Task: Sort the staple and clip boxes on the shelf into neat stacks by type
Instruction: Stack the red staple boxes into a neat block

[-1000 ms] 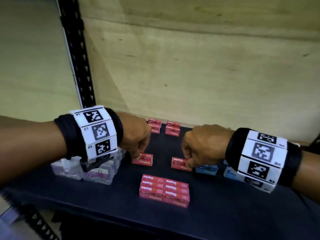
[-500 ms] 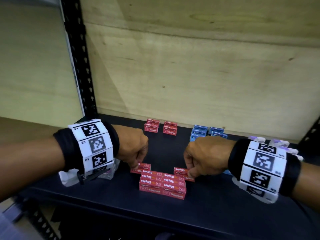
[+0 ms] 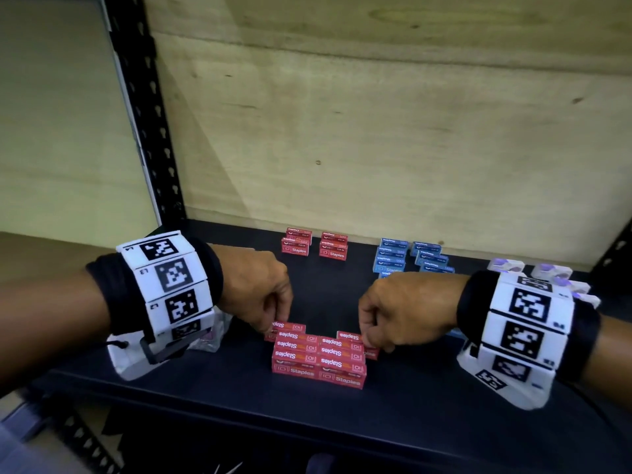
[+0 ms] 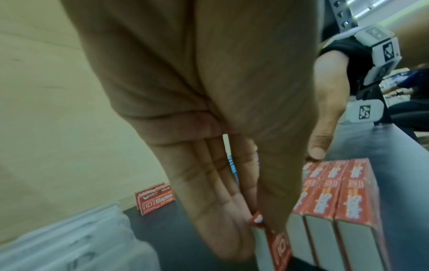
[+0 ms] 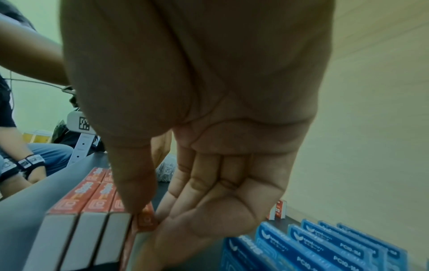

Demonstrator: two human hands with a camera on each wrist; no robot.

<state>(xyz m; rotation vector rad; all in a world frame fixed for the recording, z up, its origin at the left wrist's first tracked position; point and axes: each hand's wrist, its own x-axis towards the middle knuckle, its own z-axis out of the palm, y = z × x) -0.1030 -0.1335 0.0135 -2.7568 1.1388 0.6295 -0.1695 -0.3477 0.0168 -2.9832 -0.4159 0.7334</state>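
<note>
A block of red staple boxes [image 3: 318, 360] lies near the front of the dark shelf [image 3: 410, 398]. My left hand [image 3: 273, 328] pinches one red staple box [image 3: 290, 327] at the block's back left; in the left wrist view thumb and fingers grip this box [image 4: 278, 245] right beside the block [image 4: 336, 210]. My right hand [image 3: 372, 345] pinches another red box [image 3: 349, 336] at the block's back right. The right wrist view shows that box [image 5: 145, 220] held on edge against the block [image 5: 92, 198].
Two short red stacks [image 3: 297, 241] [image 3: 333, 248] stand by the plywood back wall. Blue staple boxes [image 3: 393, 258] sit to their right, close behind my right hand. Clear clip boxes lie at far right [image 3: 506, 265] and under my left wrist [image 3: 212, 336]. A black post [image 3: 143, 107] bounds the left.
Both hands have pulled their red boxes forward from the middle of the shelf up against the rear of the front block.
</note>
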